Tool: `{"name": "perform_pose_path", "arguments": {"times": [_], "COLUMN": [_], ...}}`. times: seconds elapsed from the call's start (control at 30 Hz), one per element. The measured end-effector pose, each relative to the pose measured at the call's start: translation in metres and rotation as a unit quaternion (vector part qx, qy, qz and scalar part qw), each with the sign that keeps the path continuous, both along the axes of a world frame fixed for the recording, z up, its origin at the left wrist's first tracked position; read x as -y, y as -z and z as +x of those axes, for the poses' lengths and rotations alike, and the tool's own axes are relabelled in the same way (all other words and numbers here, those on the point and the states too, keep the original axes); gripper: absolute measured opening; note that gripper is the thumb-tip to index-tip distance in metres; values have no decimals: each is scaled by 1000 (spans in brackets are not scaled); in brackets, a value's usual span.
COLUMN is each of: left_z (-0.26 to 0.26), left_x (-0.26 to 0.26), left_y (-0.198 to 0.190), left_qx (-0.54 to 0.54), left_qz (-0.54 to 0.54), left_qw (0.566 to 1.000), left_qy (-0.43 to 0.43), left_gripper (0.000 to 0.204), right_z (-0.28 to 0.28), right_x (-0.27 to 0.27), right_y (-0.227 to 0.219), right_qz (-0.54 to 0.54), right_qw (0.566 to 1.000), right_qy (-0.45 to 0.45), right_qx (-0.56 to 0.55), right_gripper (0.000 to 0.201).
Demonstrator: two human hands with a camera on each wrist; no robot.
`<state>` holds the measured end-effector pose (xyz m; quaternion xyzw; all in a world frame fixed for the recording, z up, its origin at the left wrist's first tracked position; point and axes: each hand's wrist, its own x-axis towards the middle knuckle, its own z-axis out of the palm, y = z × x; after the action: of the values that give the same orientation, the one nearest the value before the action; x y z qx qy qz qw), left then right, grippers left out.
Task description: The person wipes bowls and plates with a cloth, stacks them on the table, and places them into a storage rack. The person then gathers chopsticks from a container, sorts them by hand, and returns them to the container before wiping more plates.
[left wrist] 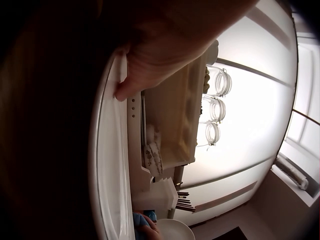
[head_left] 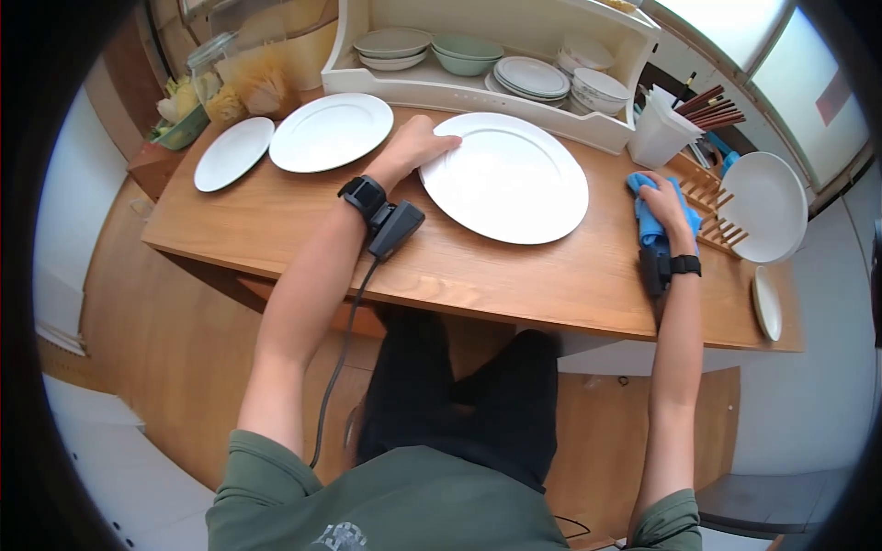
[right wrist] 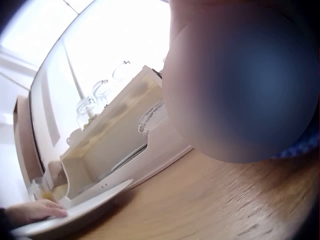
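Note:
In the head view my left hand (head_left: 423, 144) grips the left rim of a large white oval plate (head_left: 514, 179), its thumb lying on the upper face. The left wrist view shows the thumb over the rim too, with the plate (left wrist: 111, 160) seen nearly edge-on. Off to the right, my right hand (head_left: 663, 202) holds a bunched blue cloth (head_left: 649, 223) at the table. A blurred round patch hides most of that hand in the right wrist view, where the plate (right wrist: 95, 207) appears slightly tilted.
Two white plates (head_left: 333, 133) lie at the left on the wooden table (head_left: 441, 275). Behind stands a cream shelf (head_left: 459, 90) with stacked bowls and plates. At the right are a white chopstick holder (head_left: 660, 133), a wooden rack (head_left: 712, 207) with a white plate, and a small dish (head_left: 767, 303).

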<state>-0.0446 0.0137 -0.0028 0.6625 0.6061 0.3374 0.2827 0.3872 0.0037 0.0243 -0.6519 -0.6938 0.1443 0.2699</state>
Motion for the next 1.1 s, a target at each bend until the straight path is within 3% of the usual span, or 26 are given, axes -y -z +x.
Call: {"name": "perform_pose_path", "arguments": {"times": [0.17,0.43,0.6,0.63,0.67,0.77,0.83,1.1], "left_z": [1,2,3,4,5,8,12,18], "left_x": [7,13,21,21,22,26,38,27], "left_y": [-7,-10,-18,-20,-20,-17,-31,-26], "left_qx": [-15,5,1,0,21,71,45,-53], "left_qz": [-30,-34,-33,-30,-55,-82,-78,-70], "left_qw": [999,999,999,1000,998,994,996,996], "left_qy": [9,-11,-7,4,4,17,22,15], "left_gripper": [46,52,49,49,47,45,44,43], "right_z": [11,11,0,4,19,17,13,10], "right_x": [-1,1,8,-3,-7,-2,0,7], "right_y": [9,7,2,13,17,13,10,6], "right_qz": [67,33,28,74,117,103,82,48], "right_qw": [995,992,997,994,990,993,995,993], "right_qy": [-16,-8,15,-18,-44,-33,-14,23], "right_qx": [-75,-119,-72,-73,-65,-55,-48,-104], "right_gripper": [46,46,45,45,45,44,43,44]}}
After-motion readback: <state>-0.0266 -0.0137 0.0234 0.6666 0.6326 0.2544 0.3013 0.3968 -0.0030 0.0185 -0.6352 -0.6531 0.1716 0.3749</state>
